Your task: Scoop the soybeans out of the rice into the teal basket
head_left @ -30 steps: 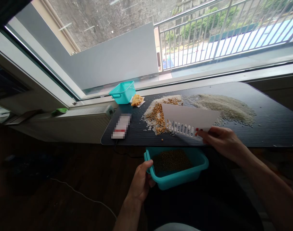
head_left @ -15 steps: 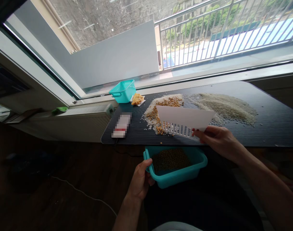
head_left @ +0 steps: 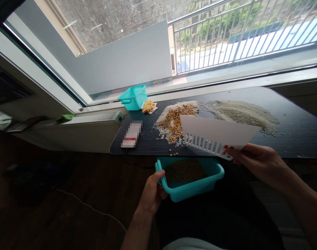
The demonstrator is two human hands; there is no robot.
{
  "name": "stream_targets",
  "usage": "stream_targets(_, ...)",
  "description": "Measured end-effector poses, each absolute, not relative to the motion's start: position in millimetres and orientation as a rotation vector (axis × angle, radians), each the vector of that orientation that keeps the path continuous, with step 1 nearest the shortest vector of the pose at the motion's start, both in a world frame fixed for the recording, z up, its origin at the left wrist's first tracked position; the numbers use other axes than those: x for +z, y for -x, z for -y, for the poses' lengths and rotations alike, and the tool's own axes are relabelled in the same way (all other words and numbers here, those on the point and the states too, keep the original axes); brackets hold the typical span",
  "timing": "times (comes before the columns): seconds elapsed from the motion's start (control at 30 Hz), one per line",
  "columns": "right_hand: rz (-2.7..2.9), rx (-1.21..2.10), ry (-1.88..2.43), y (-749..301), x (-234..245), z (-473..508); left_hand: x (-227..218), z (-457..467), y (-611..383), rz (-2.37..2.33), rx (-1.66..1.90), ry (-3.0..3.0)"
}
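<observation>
My left hand [head_left: 152,194] grips the left rim of a teal plastic tub [head_left: 197,187] held just below the front edge of the black table [head_left: 299,139]. The tub holds a layer of yellow-brown beans [head_left: 184,171]. My right hand [head_left: 259,161] is closed on the corner of a white slotted scraper [head_left: 218,135], tilted over the table's front edge above the tub. On the table lies a mixed heap of beans and rice [head_left: 174,119], with a few loose beans [head_left: 173,152] near the edge and a white rice pile [head_left: 243,113] to the right.
A second teal tub [head_left: 133,97] and a yellow cloth [head_left: 148,106] sit at the table's far left corner. A small white and red object [head_left: 132,134] lies on the left end. A radiator [head_left: 92,119] runs under the window; a white cable [head_left: 90,208] crosses the dark floor.
My right hand has drawn the scraper toward me and to the right, off the bean heap to the table's front edge. A few beans now lie near the edge. The left hand and tub barely moved.
</observation>
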State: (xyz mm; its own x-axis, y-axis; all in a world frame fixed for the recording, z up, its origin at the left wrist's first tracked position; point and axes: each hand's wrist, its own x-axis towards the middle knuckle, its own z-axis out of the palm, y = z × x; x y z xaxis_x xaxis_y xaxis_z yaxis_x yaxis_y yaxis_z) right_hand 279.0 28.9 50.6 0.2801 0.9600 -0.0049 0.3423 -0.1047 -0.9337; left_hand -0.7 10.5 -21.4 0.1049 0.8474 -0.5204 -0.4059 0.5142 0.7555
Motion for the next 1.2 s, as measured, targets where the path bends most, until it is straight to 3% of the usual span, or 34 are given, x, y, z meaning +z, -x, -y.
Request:
stream_targets(0.57, 1.233, 1.083, 1.517, -267.9, 49.5, -27.7, -22.3, -10.9, 4.0, -1.111, 0.980, -0.495)
stream_targets(1.2, 1.526, 1.094, 1.301, -228.8, 36.4, -57.0, -18.8, -14.2, 26.2, -1.136, 1.036, -0.506)
